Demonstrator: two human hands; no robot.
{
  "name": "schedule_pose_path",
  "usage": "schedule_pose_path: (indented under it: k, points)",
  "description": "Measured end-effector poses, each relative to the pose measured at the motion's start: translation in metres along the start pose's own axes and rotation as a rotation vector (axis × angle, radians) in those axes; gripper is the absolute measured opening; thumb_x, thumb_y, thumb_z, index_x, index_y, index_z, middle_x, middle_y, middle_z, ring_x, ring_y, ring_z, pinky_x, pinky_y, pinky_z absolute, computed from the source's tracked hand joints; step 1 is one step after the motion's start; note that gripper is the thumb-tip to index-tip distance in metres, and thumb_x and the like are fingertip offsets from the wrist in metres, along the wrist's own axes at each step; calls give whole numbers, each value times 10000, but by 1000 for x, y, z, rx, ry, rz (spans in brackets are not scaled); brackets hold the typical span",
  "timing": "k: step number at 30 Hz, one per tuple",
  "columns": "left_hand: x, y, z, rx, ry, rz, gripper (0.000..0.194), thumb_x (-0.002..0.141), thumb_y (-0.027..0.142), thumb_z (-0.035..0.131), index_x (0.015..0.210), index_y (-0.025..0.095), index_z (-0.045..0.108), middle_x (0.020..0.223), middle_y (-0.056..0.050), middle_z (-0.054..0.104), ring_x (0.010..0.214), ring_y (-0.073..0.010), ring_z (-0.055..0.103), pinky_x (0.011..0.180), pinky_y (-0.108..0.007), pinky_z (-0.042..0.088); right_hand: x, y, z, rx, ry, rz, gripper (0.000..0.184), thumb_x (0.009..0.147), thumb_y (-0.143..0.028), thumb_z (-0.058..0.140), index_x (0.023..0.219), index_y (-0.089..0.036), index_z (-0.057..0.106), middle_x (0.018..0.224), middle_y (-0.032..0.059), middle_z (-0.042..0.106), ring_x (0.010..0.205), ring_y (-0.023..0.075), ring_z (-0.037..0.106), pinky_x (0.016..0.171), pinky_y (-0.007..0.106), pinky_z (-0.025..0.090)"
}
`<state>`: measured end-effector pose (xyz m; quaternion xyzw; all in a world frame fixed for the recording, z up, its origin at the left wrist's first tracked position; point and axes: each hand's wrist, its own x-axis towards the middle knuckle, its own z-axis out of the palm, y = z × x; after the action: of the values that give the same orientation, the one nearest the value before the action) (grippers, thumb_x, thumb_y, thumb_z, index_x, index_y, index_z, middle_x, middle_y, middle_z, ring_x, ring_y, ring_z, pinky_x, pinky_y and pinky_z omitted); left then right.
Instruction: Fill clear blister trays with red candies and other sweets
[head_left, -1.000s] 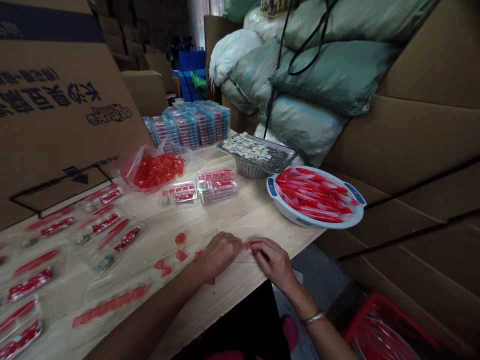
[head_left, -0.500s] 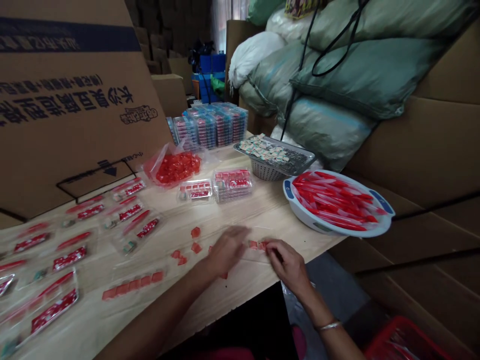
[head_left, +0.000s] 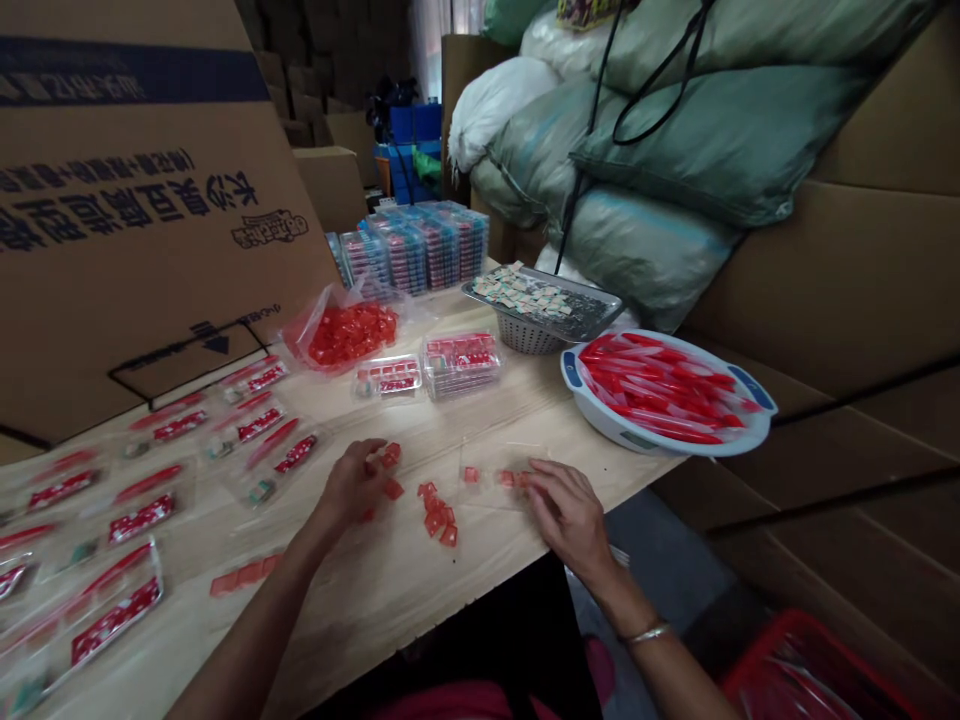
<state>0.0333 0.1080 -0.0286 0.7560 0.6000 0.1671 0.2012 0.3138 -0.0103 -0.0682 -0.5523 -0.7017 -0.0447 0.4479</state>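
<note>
My left hand (head_left: 354, 485) is at a small group of translucent red plastic pieces (head_left: 391, 456), thumb and fingers closed around one at the fingertips. My right hand (head_left: 571, 512) rests at the right end of a clear plastic tray (head_left: 489, 492), fingers stretched and apart from the thumb, the fingertips touching red pieces (head_left: 510, 479) in it. One more red piece (head_left: 471, 474) sits farther left in this tray. Between my hands lies a loose pile of red pieces (head_left: 439, 515). My left forearm partly covers a row of red pieces (head_left: 244, 576).
Clear packs (head_left: 142, 517) with red items spread over the left of the table. Behind are a bag of red pieces (head_left: 352, 335), stacked filled trays (head_left: 461, 365) and a metal tray (head_left: 592, 310) on a basket. A white basin (head_left: 622, 432) holds red wrapped items. A large carton (head_left: 150, 250) stands left.
My left hand has moved left, from beside the clear tray to the red pieces, uncovering the pile between my hands. My right hand stays at the tray, its fingers now straighter.
</note>
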Motion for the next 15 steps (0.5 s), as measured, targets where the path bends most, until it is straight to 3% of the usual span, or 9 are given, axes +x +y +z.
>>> schedule_pose_path:
  k: [2, 5, 10, 13, 15]
  points:
    - [4, 2, 3, 2, -1, 30, 224, 772, 222, 536, 969, 198, 640, 729, 11, 650, 600, -140, 603, 574, -243, 450, 13, -15, 9, 56, -75, -42, 179, 913, -151, 489, 1004, -200, 635, 997, 72, 689, 932, 195, 612, 818, 348, 441]
    - [8, 6, 6, 29, 24, 68, 152, 769, 170, 506, 819, 184, 648, 730, -19, 648, 651, -169, 610, 632, -283, 471, 40, -40, 33, 106, -287, -125, 139, 904, -142, 528, 935, -193, 653, 935, 46, 698, 876, 174, 608, 790, 311, 417]
    - [-9, 9, 9, 55, 125, 252, 197, 745, 143, 545, 896, 189, 664, 1057, -97, 641, 993, -251, 584, 875, -402, 472, 76, -58, 70, 41, -641, -255, 121, 864, -114, 575, 786, -166, 652, 822, 38, 688, 816, 169, 604, 769, 287, 390]
    - [-28, 11, 11, 1, 191, 421, 179, 754, 153, 557, 887, 203, 666, 1073, -98, 651, 1012, -264, 583, 883, -440, 481, 77, -59, 73, 67, -649, -210, 91, 839, -102, 585, 807, -157, 650, 841, 47, 684, 816, 172, 606, 769, 282, 393]
    - [-38, 15, 14, -90, 159, 425, 193, 765, 173, 558, 930, 210, 649, 1024, -79, 671, 961, -238, 614, 838, -403, 511, 72, -60, 69, 133, -581, -107, 109, 823, -85, 584, 855, -168, 647, 856, 35, 678, 816, 163, 606, 756, 264, 401]
